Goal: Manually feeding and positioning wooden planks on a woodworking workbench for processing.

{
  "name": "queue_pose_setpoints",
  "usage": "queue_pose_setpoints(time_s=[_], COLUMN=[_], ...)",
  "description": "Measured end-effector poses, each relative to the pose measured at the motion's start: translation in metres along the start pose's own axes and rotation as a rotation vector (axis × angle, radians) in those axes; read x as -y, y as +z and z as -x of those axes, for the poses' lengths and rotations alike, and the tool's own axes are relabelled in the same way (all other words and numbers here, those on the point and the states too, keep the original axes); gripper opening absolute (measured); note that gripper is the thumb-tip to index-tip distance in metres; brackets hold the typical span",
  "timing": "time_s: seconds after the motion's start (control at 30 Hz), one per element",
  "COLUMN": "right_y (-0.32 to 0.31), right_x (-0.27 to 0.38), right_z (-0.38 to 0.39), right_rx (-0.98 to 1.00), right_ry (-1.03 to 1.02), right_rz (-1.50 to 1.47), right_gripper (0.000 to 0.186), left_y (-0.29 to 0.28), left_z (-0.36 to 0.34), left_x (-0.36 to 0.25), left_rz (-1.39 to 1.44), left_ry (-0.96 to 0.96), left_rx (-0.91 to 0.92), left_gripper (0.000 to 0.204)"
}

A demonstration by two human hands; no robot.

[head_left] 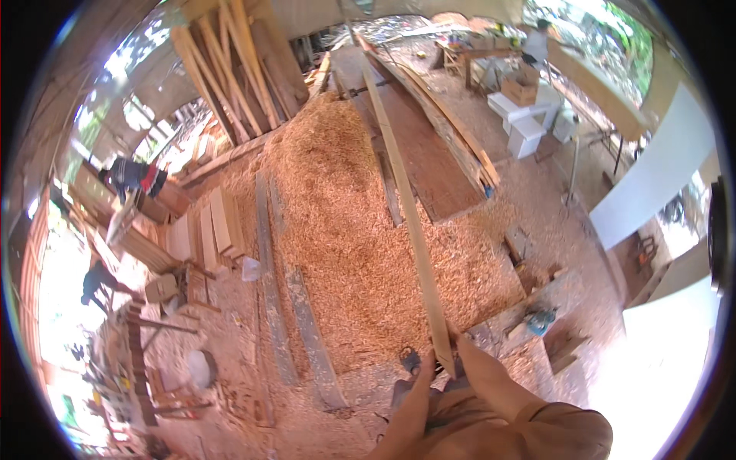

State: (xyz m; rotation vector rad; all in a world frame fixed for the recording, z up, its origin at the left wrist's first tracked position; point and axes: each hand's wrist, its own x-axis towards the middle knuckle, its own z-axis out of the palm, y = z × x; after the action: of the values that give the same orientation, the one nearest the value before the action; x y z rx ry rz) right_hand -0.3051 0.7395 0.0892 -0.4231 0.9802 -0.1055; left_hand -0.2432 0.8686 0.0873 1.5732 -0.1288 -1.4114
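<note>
Head view shows a long, narrow plank (411, 207) (pale brown).

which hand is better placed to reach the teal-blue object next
Probably the right hand: the teal-blue object lies on that side, farther from the left hand. Both hands are at the near end of the long, straight, pale wooden board.

Over my remote feed, the left hand (425, 366) and right hand (459, 347) look too small and blurred to show just how their fingers (454, 338) wrap the long plank (410, 215). At right, a teal tool (541, 320) is too small for me to identify, and the fisheye rim cuts off a white panel (667, 337).
</note>
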Motion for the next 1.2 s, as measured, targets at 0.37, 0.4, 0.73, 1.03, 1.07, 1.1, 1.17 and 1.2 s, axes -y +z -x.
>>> queue_pose_setpoints(time_s=[0.37,0.4,0.73,1.03,1.07,1.1,1.17,1.2], right_y=[-0.144,-0.166,-0.194,-0.105,-0.115,-0.122,-0.152,-0.15], right_x=[-0.016,-0.03,-0.1,-0.045,-0.053,-0.063,-0.095,-0.096], right_z=[-0.024,-0.02,0.008,0.099,0.093,0.084,0.077,0.069], right_rx=[-0.089,-0.124,-0.311,-0.267,-0.195,-0.116,-0.174,-0.169], right_ry=[-0.028,-0.035,0.025,0.069,-0.002,-0.068,-0.108,-0.167], right_rz=[-0.175,-0.204,-0.183,-0.083,-0.087,-0.09,-0.05,0.019], right_gripper=[0.05,0.05,0.056,0.056,0.058,0.06,0.062,0.063], left_y=[0.099,0.124,0.187,0.146,0.153,0.155,0.185,0.179], left_z=[-0.077,-0.081,-0.123,-0.155,-0.156,-0.156,-0.133,-0.134], left_x=[-0.093,-0.108,-0.163,-0.134,-0.135,-0.136,-0.132,-0.139], left_rz=[-0.302,-0.288,-0.412,-0.39,-0.38,-0.448,-0.468,-0.463], left_ry=[0.262,0.323,0.383,0.515,0.53,0.595,0.465,0.484], left_rx=[-0.06,-0.019,-0.127,-0.187,-0.178,-0.207,-0.178,-0.205], left_gripper=[0.074,0.08,0.095,0.096,0.096,0.096,0.093,0.093])
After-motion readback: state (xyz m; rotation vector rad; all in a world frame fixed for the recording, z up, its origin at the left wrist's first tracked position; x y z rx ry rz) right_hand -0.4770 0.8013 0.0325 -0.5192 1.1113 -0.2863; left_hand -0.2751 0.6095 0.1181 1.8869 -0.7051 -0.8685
